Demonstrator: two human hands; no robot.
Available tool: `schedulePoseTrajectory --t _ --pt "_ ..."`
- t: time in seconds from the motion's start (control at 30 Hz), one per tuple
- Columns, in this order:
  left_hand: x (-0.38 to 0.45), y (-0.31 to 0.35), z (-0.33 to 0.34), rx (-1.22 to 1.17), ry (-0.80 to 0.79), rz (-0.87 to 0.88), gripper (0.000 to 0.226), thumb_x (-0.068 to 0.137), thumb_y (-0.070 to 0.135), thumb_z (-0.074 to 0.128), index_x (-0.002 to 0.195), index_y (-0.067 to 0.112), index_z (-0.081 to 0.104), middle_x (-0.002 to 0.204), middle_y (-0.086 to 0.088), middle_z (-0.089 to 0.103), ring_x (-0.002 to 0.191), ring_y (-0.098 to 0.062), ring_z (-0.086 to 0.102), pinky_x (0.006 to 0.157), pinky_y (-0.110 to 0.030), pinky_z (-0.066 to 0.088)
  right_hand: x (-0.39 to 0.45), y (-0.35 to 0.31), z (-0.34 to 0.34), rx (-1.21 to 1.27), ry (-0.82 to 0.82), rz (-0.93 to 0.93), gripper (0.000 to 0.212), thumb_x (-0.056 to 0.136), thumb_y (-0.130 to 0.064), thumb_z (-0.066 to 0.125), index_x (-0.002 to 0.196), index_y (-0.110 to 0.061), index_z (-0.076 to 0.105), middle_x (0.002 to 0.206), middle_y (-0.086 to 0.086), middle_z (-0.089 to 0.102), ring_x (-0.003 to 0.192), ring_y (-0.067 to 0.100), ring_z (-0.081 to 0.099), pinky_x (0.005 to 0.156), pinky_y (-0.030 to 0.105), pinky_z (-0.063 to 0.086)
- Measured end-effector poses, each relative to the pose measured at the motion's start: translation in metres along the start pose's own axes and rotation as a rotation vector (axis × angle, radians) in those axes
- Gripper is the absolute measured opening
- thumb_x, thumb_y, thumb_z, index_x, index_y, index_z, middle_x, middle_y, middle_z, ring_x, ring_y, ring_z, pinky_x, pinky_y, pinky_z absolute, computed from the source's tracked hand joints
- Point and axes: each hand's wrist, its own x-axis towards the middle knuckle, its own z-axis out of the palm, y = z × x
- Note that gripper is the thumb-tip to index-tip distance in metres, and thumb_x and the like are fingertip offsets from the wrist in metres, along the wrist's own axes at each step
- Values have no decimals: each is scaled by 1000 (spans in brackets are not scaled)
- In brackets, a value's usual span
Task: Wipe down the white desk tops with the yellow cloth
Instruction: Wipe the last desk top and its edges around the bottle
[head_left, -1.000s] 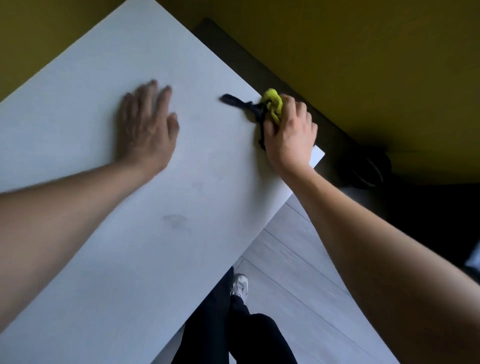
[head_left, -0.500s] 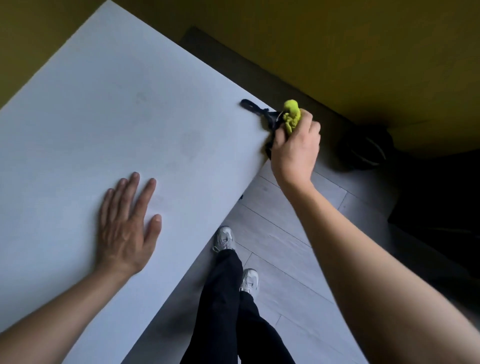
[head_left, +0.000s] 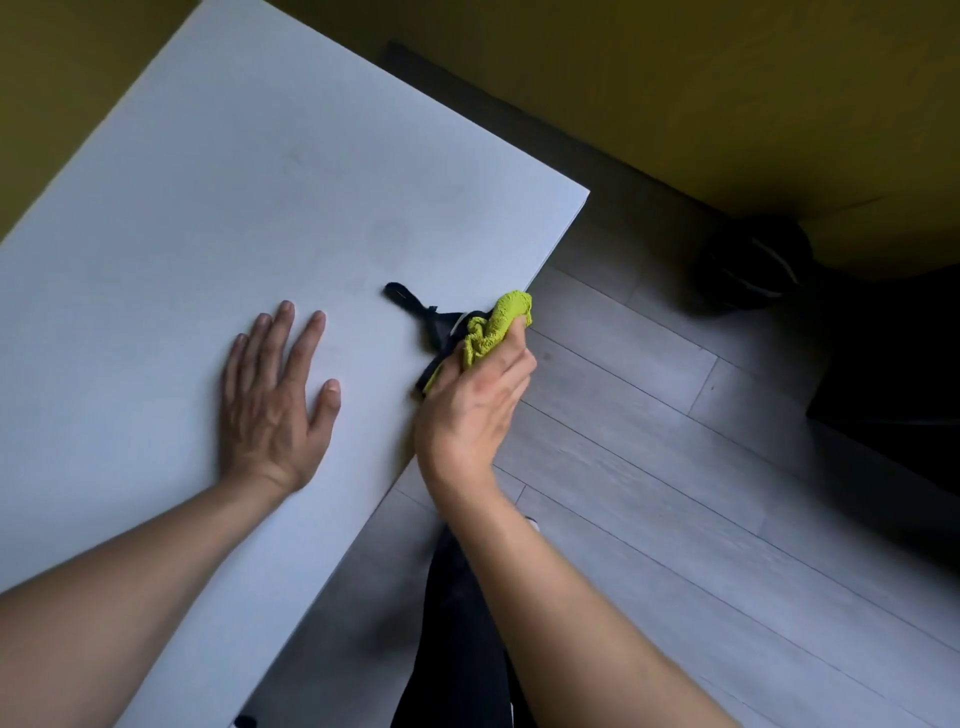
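The white desk top fills the left half of the view, its right edge running diagonally down to the lower left. My left hand lies flat on it, fingers apart, holding nothing. My right hand is at the desk's right edge, closed around a bunched yellow cloth that sticks out above the fingers. The same hand also grips a black handled tool; its handle points up-left across the desk surface. Faint smudges show on the desk near the far corner.
Grey plank floor lies to the right of the desk. My dark trouser legs stand by the desk edge. A black round object sits on the floor by the mustard-yellow wall. Dark furniture occupies the far right.
My right hand, with the cloth and tool, has slid along the desk's right edge away from the far corner. My left hand now lies much closer to it.
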Motion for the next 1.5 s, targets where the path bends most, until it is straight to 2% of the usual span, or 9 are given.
schedulePoseTrajectory --t 0.17,0.43,0.63,0.8,0.9,1.0,1.27,1.37,1.5 --pt "1 0 1 -9 -1 5 68 101 44 35 164 21 30 173 -9 21 159 -33 20 130 -50 11 62 -18 6 -6 78 93 67 99 -17 53 158 -5 24 134 17 46 112 38 50 97 43 39" --pt "0 -2 3 -18 -7 0 67 101 45 35 165 24 29 174 -6 18 160 -30 17 131 -49 9 163 -29 8 -31 155 108 64 100 -24 55 157 -12 29 136 14 43 109 34 52 95 48 47" --pt "0 -1 3 2 8 7 67 101 43 37 165 22 30 173 -8 20 159 -32 19 131 -49 9 124 -22 7 1 137 91 66 95 -13 56 156 -10 29 134 15 42 108 36 47 97 47 41" --pt "0 0 3 18 22 18 68 100 42 39 164 20 31 172 -11 23 158 -35 22 130 -51 12 6 -10 7 65 92 58 67 93 -9 57 155 -9 31 136 14 43 117 31 40 104 36 30" --pt "1 -1 3 23 20 24 69 100 43 39 164 19 32 172 -12 24 158 -36 23 129 -53 15 -41 -5 6 74 16 95 69 95 -13 57 156 -13 26 140 10 39 125 27 37 111 40 32" --pt "2 -1 3 26 23 24 69 99 44 38 164 20 32 171 -12 25 158 -35 23 129 -53 15 -27 -8 7 48 39 82 67 95 -14 56 156 -12 27 139 12 40 124 30 38 109 42 32" --pt "2 -2 3 9 17 17 68 99 45 36 164 24 29 173 -8 22 159 -31 19 130 -49 12 130 -27 4 -113 120 97 64 100 -24 54 157 -12 28 136 15 44 114 35 51 98 41 37" --pt "2 -4 5 11 14 15 68 99 44 37 164 26 28 173 -8 22 159 -30 19 130 -49 11 110 -25 6 -75 150 84 63 98 -19 56 156 -13 31 135 16 45 113 36 51 97 41 37" --pt "1 -3 4 1 16 13 68 99 44 37 164 25 30 172 -8 24 159 -32 21 130 -50 13 3 -14 11 53 160 43 66 94 -10 55 156 -13 34 139 16 45 123 36 47 104 41 35"
